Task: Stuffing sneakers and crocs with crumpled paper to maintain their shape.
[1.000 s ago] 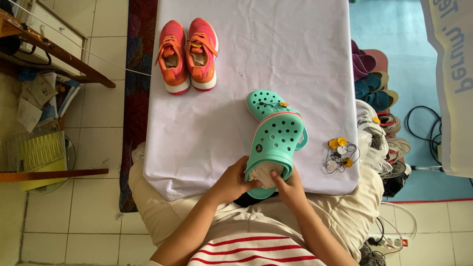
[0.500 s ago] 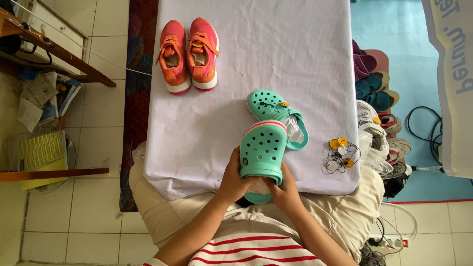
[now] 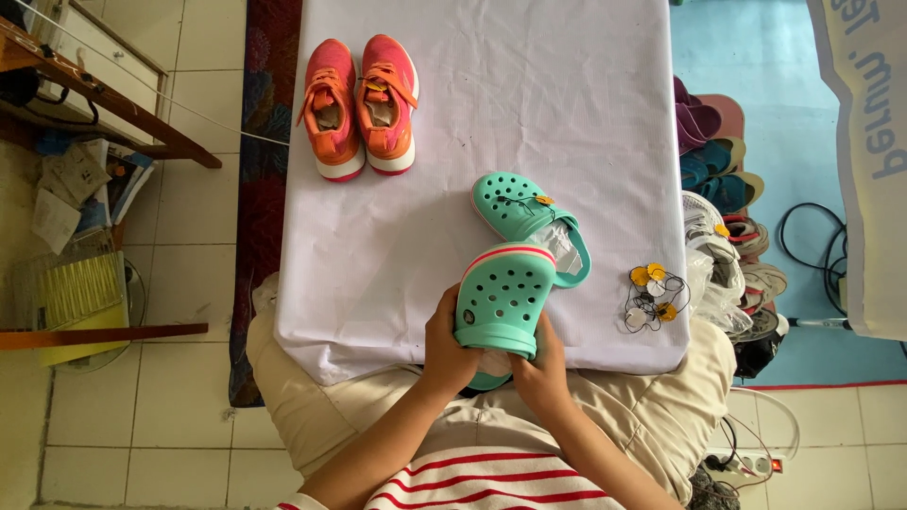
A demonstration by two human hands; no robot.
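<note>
Teal clog [image 3: 504, 297] now tilted upright, left hand [image 3: 447, 351] and right hand [image 3: 540, 376] closed around it.

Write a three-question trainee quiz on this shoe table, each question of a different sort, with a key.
1. True or false: the left hand and right hand both hold the teal clog.
2. What lies at the far left end of the white table? A) brown boots B) orange sneakers C) black sandals
3. Fill in: the second teal clog lies on the table, stuffed with ____ paper.

Key
1. True.
2. B.
3. White. The small yellow and white tags lie to the right of both clogs.
</note>
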